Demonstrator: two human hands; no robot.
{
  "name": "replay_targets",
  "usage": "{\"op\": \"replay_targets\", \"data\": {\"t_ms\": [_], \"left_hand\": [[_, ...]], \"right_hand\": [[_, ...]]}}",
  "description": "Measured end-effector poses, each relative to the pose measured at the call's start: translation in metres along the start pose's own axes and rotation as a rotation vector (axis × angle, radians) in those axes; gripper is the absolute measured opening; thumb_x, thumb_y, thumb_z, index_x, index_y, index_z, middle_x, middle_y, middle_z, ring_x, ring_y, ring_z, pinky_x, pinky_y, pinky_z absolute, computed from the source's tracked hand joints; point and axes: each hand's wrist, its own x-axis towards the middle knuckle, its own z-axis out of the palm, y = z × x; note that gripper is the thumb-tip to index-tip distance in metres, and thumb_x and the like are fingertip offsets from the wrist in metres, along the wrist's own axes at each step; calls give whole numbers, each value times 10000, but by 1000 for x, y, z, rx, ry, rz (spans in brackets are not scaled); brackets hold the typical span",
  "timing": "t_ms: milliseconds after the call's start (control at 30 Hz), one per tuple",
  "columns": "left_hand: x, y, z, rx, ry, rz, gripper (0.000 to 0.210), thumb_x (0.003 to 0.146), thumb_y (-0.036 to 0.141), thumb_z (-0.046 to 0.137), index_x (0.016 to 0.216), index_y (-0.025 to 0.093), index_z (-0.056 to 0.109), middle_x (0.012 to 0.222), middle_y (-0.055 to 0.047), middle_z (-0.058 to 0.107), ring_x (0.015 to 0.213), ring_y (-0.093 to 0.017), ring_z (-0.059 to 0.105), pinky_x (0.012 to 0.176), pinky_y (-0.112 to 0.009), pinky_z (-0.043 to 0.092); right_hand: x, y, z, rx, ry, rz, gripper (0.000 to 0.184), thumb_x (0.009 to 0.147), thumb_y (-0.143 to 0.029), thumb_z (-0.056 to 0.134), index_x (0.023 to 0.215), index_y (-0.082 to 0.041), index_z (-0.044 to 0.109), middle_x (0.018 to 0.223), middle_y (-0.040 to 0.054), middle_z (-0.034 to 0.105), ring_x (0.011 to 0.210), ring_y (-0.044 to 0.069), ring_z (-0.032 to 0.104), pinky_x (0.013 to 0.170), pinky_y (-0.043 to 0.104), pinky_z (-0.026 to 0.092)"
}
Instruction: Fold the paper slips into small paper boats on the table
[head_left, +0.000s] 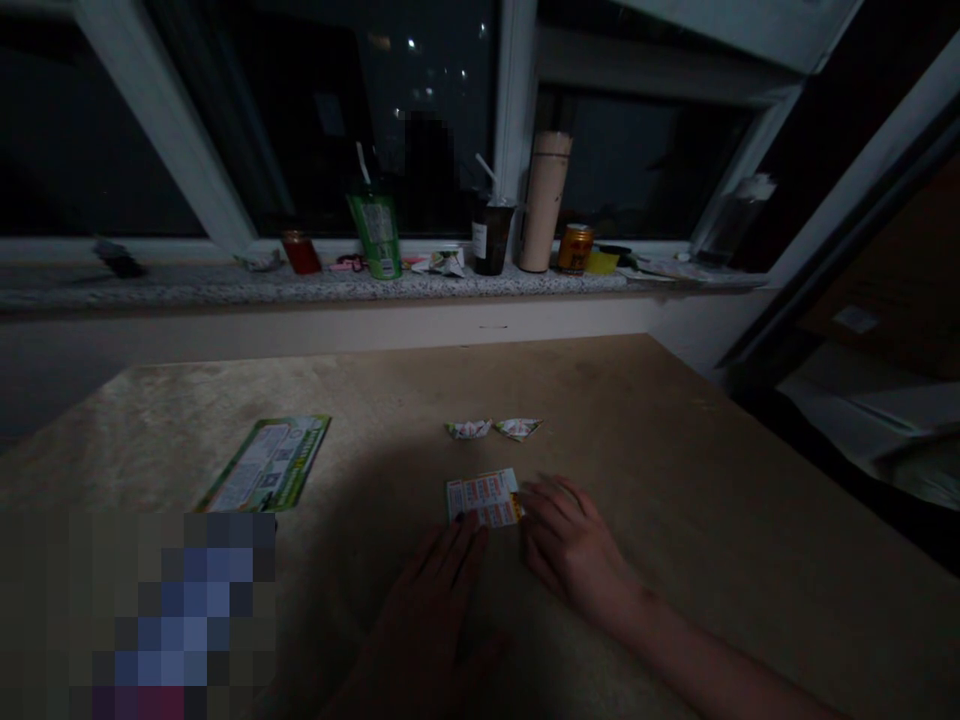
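Observation:
A small printed sheet of paper [482,496] lies flat on the brown table, in front of me. My left hand [431,600] rests at its lower left edge, fingers stretched out and lying on or just over the paper. At the sheet's right edge is my right hand [574,545], its fingers loosely bent, apart and a little blurred; whether they touch the paper is hard to tell. Beyond the sheet two small folded paper shapes, one on the left [469,430] and one on the right [518,429], sit side by side.
A green printed booklet [266,465] lies at left on the table [645,430]. The speckled windowsill [442,288] carries a green cup [376,235], a dark cup with a straw [491,237], a tall pink bottle [545,205], an orange can [575,248] and a red jar [301,252].

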Motion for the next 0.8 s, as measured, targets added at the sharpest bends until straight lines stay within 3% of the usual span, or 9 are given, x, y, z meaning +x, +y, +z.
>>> {"op": "replay_targets", "data": {"t_ms": [100,200,333,600,800], "left_hand": [[1,0,0,17,17,15,750,866,533,496,1463,158,240,1492,-112,297,1344,-300,309,1102,-488,235],[0,0,-1,18,14,30,743,867,530,494,1458,148,254,1492,-113,297,1346,-294,306,1109,-485,218],[-2,-1,3,30,19,16,762,865,486,511,1471,137,208,1513,-115,238,1368,-294,253,1100,-466,248],[-4,-3,11,32,80,-21,805,868,522,493,1486,139,146,1502,-121,270,1355,-307,280,1087,-451,279],[-4,-2,8,-11,48,-59,870,820,598,520,1481,145,181,1498,-127,279,1354,-342,268,1051,-480,337]], "right_hand": [[2,0,-2,14,-19,-42,256,898,-165,462,1073,-158,649,1177,96,644,1203,241,511,1065,513,350],[4,0,-3,112,-128,-75,329,911,-218,464,1214,-155,577,1222,97,623,1229,214,499,1096,479,332],[3,-1,-2,200,-260,-82,352,913,-274,492,1240,-166,561,1243,78,612,1210,177,518,1116,395,325],[0,-3,4,191,-229,-39,344,909,-277,505,1231,-172,565,1248,64,610,1196,181,529,1131,410,293],[-2,-3,7,191,-238,-41,343,915,-275,487,1227,-157,568,1253,71,605,1201,189,522,1119,401,315]]}}
